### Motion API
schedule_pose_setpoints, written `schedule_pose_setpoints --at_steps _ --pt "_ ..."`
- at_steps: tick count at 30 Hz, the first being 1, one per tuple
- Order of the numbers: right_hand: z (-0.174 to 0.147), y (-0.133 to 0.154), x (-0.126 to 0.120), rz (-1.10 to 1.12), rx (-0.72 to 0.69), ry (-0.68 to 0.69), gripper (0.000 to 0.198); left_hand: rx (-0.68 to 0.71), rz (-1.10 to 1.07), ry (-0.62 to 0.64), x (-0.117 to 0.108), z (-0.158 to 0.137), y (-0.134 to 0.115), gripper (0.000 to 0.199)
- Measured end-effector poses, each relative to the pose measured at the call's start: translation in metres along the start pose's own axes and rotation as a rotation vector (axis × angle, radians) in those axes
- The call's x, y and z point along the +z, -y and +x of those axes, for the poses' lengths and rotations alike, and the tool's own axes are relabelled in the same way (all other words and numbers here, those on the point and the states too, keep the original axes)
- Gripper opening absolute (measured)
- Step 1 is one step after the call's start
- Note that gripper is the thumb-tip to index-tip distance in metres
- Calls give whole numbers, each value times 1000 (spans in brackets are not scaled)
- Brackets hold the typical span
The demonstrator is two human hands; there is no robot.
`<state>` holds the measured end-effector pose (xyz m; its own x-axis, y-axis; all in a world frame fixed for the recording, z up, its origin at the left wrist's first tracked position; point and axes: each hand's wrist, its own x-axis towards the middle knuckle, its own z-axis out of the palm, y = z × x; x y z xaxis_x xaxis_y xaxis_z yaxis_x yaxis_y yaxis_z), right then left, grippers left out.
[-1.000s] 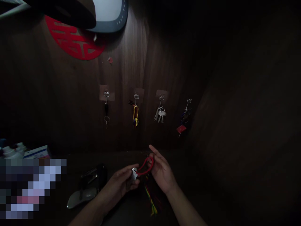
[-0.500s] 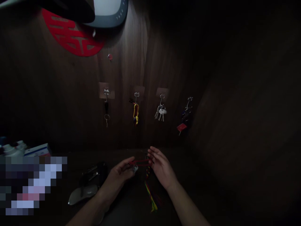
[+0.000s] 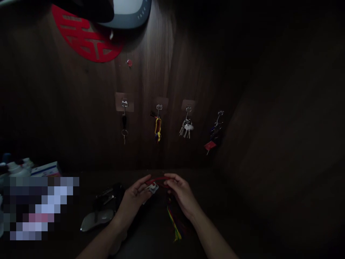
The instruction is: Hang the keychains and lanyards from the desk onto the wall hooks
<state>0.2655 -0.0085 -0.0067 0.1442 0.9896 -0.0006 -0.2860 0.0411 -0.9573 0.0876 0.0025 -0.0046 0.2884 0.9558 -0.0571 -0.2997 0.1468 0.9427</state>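
A red cord (image 3: 159, 178) runs in a loop between my two hands, over the dark surface. My left hand (image 3: 131, 202) pinches its left end with thumb and fingers. By those fingertips sits a small, pale, shiny piece (image 3: 153, 187), too dim to name. The cord's right end is in the bent fingers of my right hand (image 3: 182, 196). Below that hand dangles a braided tassel (image 3: 174, 226) with green, yellow and red strands. How it joins the cord is hidden by the fingers.
On the wooden wall ahead, hooks carry a key ring (image 3: 124, 133), a yellow cord (image 3: 158, 129), a bunch of keys (image 3: 187, 128) and a dark bundle with a red tag (image 3: 210, 145). A computer mouse (image 3: 97, 219) lies left. Bottles (image 3: 16, 168) and a box (image 3: 45, 169) stand farther left.
My right hand has turned, its fingers now curled over the cord and nearer my left hand. The red loop has slackened and risen slightly. The pale piece shows more. The view has shifted slightly.
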Motion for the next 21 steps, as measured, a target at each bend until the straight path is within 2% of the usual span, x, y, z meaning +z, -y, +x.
schedule_pose_setpoints --at_steps 7,13,17,21 --pt "4 7 -8 179 -80 -40 26 10 -48 -32 -3 3 3 56" --pt "-9 16 1 236 -185 112 19 -1 6 -40 -5 4 3 52" --pt "-15 29 7 98 -277 207 18 24 69 -13 -9 8 7 41" --pt "-13 51 14 -171 -429 238 14 26 128 -39 -15 13 11 40"
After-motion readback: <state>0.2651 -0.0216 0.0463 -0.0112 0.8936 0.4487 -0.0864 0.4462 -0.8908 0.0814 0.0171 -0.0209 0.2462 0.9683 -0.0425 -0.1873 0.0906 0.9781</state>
